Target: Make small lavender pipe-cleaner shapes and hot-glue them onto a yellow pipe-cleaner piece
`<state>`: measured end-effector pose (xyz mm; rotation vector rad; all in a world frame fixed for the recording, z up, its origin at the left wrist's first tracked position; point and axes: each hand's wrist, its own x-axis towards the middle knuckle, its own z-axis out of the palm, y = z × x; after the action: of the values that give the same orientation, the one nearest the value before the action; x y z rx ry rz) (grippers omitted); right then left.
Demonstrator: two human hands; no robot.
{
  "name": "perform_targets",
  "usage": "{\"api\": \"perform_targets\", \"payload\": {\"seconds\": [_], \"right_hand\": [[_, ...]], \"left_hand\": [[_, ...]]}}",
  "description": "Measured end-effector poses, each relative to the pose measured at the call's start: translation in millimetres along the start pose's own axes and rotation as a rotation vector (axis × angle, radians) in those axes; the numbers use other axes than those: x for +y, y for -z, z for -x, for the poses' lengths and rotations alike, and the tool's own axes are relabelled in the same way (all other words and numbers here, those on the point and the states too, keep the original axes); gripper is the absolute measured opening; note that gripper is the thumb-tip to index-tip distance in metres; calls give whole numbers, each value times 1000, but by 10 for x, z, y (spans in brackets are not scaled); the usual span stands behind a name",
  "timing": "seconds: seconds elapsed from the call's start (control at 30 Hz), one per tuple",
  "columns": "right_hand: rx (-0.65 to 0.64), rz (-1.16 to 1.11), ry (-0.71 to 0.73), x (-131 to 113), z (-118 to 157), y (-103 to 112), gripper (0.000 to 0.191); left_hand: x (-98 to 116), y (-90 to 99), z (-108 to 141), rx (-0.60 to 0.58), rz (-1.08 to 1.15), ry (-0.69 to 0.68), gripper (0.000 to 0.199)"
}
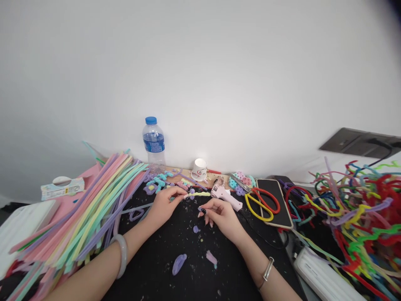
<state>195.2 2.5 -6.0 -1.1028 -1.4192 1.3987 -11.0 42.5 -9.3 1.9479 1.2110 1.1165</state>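
My left hand (169, 202) pinches the left end of a pale yellow fuzzy strip (200, 194), which has small purple pieces near that end. The strip's other end lies toward a light pink glue gun (225, 195). Just below the strip, my right hand (217, 213) has thumb and fingers pressed together around a small dark purple piece, too small to make out well. On the black mat (156, 267) beneath lie a small purple bit (196, 229), a purple oval piece (179, 264) and a pink piece with a teal tip (211, 258).
Pastel pipe cleaners (103, 209) fill the left side; tangled bright ones (357, 221) fill the right. Along the back stand a water bottle (153, 142) and paper cup (199, 169). Scissors (261, 205) rest by a phone (277, 202); a white power bank (326, 274) sits lower right.
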Motion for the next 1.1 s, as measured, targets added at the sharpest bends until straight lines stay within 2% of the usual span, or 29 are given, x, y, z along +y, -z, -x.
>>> {"api": "perform_targets", "payload": {"seconds": [0.17,0.27,0.37,0.47,0.7,1.1], "right_hand": [[232,257,228,-91,-2,145,10],[308,451,297,-131,4,199,14],[305,593,291,-141,10,205,17],[273,635,263,-142,10,195,18],[227,575,155,-142,0,192,19],[183,423,77,-124,-16,207,16]], "left_hand": [[53,12,-2,-76,-11,-30,12],[91,12,3,-124,6,-43,13],[123,12,6,-152,23,-45,13],[137,14,6,-160,37,-43,13],[127,12,7,-162,44,-49,13],[127,14,15,-151,61,-32,12]]}}
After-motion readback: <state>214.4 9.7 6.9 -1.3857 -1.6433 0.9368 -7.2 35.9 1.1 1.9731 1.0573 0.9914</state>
